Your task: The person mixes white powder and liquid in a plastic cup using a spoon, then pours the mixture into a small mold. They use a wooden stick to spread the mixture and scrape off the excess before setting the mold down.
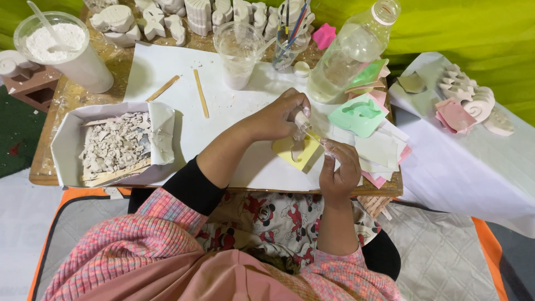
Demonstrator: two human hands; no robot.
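Both hands (278, 117) (341, 170) curl around the yellow mold (295, 151).

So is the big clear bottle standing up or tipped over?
Tipped. The clear bottle leans slanted across the table's far side, its open neck pointing up and right, its base resting near the green mold. It looks nearly empty.

I see a pink, multicoloured knit top with black cuffs pushed up the forearms. Beneath it lies cartoon-printed cloth in red, black and cream.
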